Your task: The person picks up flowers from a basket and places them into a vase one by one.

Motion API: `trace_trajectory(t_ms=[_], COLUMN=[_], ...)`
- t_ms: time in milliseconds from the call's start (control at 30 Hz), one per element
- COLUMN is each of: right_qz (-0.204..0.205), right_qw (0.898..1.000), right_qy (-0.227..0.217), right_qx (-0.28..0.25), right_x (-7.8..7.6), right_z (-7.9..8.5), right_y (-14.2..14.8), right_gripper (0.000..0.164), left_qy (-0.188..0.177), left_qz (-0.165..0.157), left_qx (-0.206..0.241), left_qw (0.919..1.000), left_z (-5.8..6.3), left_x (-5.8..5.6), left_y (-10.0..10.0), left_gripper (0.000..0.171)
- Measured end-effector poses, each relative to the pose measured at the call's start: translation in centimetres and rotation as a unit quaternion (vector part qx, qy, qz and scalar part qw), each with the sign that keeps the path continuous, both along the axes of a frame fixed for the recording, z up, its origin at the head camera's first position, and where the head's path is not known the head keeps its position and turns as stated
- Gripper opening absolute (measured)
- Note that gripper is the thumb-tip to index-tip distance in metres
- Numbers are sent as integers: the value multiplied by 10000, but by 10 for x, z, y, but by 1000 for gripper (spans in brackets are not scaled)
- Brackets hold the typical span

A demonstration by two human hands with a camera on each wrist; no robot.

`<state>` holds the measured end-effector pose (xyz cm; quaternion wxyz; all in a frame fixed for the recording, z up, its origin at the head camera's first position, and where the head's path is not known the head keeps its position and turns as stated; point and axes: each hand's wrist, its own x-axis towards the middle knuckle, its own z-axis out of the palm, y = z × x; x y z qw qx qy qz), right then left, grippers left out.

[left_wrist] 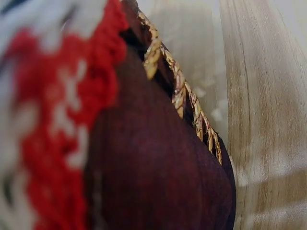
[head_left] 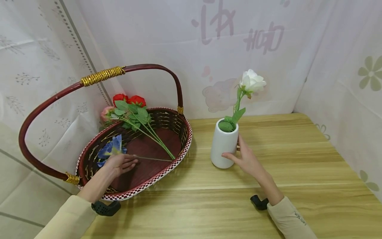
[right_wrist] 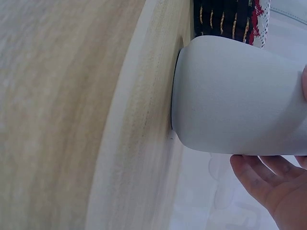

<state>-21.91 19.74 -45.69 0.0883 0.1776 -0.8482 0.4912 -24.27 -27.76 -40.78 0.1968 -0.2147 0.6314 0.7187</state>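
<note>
My left hand [head_left: 120, 163] is inside the wicker basket [head_left: 168, 172], beside a blue artificial flower [head_left: 111, 148], its fingers loosely extended. The flower's thin stem [head_left: 155, 159] runs right from by the fingertips; whether they touch it is unclear. The left wrist view misses this hand, showing the basket's dark side [left_wrist: 153, 158] and blurred red-and-white trim [left_wrist: 62, 134]. My right hand [head_left: 249, 161] grips the white vase [head_left: 223, 146], thumb in front and fingers behind; the right wrist view has fingers [right_wrist: 268, 177] along the vase [right_wrist: 235, 96]. It stands upright on the table, holding a white rose [head_left: 252, 81].
Red flowers [head_left: 129, 99] and a pink one [head_left: 106, 113] lie over the basket's back rim, green stems reaching inside. The tall basket handle [head_left: 102, 77] arches above. Printed cloth [head_left: 167, 36] hangs behind the wooden table [head_left: 191, 209].
</note>
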Motion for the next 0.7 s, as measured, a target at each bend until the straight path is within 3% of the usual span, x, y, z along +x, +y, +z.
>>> trace_trajectory(t_ms=[167, 433, 500, 600, 700], right_qz=[10, 59, 38, 37, 63], right_qw=[10000, 9999, 10000, 10000, 9999], right_qy=[32, 45, 26, -14, 23], right_qx=[12, -92, -87, -56, -78], right_x=[-1, 0, 0, 8, 8], right_z=[-1, 1, 2, 16, 16], right_y=[1, -3, -4, -8, -7], right_gripper=[95, 96, 97, 95, 95], left_qy=[169, 721, 811, 884, 904], left_qz=[183, 322, 455, 645, 760], left_qx=[280, 250, 336, 401, 446], left_qw=[9993, 9966, 9951, 9932, 9920], left_z=[1, 7, 10, 15, 17], left_x=[2, 8, 9, 9, 8], left_y=[2, 3, 4, 5, 6], left_gripper=[19, 9, 17, 31, 41])
